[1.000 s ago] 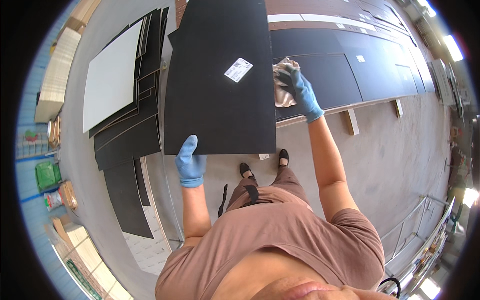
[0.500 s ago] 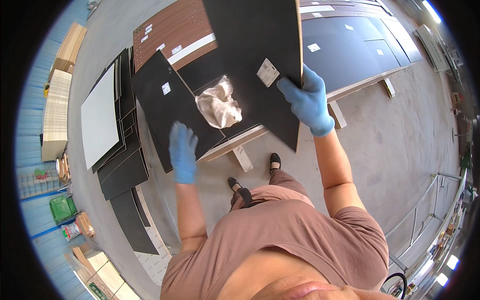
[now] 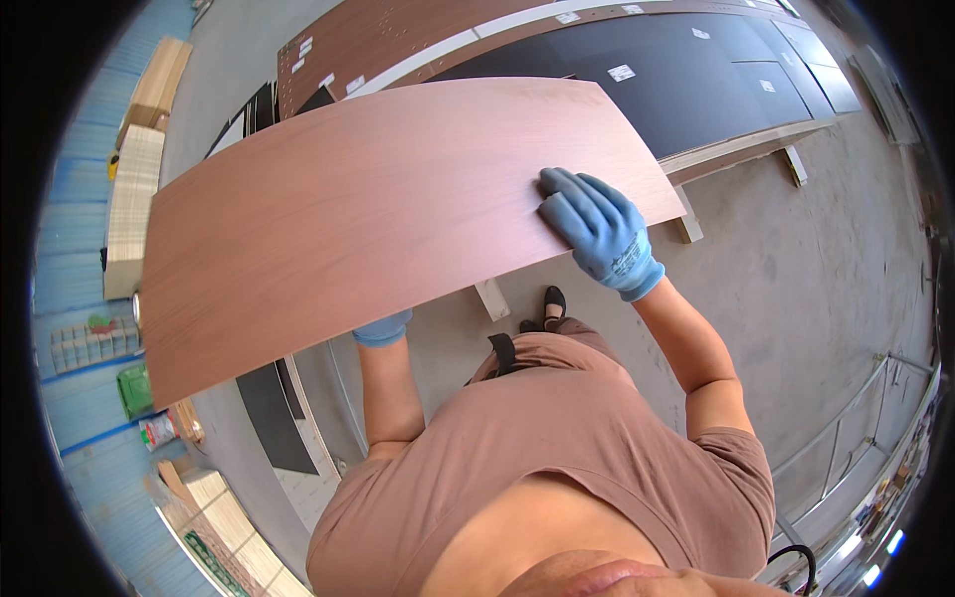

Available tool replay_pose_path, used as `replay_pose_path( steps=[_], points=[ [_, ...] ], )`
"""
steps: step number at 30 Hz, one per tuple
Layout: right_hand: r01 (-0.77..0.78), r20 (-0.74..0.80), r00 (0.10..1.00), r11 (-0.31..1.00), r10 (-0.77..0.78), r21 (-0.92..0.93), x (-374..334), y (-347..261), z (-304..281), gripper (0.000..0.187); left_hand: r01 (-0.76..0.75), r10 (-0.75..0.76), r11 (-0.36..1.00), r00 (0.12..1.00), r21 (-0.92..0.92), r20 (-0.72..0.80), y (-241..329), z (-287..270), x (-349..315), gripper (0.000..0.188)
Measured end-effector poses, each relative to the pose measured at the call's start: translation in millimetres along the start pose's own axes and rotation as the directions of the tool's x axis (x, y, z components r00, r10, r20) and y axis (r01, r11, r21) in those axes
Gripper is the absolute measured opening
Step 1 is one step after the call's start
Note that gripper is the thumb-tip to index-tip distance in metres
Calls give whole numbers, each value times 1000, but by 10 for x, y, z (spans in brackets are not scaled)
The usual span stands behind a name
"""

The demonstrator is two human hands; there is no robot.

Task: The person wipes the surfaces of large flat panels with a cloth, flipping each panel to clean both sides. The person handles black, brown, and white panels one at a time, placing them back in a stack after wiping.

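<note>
A long flat panel (image 3: 378, 219) with a reddish-brown wood-grain face spans the view before me, raised and slanting toward its lower left. My right hand (image 3: 605, 234), in a blue glove, holds the panel's near edge toward its right end. The fingers lie over the top face; the thumb is hidden. Beneath the near edge, only the wrist and cuff of my left hand (image 3: 385, 328) show, also gloved in blue. Its fingers are hidden under the panel.
Behind the panel lie stacked dark panels (image 3: 657, 85) and brown drilled panels (image 3: 378, 35). Wooden bearers (image 3: 796, 166) stick out under the stacks. To the left are more black panels (image 3: 274, 418) and piled pale boards (image 3: 136, 199). A metal rail frame (image 3: 826, 428) stands at right.
The panel has swung from upright, black face showing, to wood-grain face up across my front. My left hand has gone from free beside it to underneath. The panel now covers the white cloth.
</note>
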State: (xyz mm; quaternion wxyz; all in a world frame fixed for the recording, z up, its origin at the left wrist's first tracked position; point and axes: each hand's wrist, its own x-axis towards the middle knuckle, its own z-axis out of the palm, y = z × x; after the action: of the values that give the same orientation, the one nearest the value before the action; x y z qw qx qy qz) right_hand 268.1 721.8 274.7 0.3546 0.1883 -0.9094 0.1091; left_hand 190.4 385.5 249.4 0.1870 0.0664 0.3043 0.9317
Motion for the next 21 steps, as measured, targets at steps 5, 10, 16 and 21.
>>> replay_pose_path(
  steps=[5,10,16,21],
  points=[
    [-4,147,989,999,9,-37,-260,-145,186,32,47,-96,969,976,244,194,66,66,-472,76],
    [111,234,968,992,-95,-54,-316,-259,177,33,96,-93,994,994,55,-53,73,239,-690,66],
    [153,293,949,982,-115,-113,-423,-266,-62,33,88,-54,991,949,97,-311,-161,136,-716,44],
    [74,302,953,988,-29,-139,-538,-104,-282,36,60,-38,995,963,74,-268,-413,329,-650,43]
  ],
)
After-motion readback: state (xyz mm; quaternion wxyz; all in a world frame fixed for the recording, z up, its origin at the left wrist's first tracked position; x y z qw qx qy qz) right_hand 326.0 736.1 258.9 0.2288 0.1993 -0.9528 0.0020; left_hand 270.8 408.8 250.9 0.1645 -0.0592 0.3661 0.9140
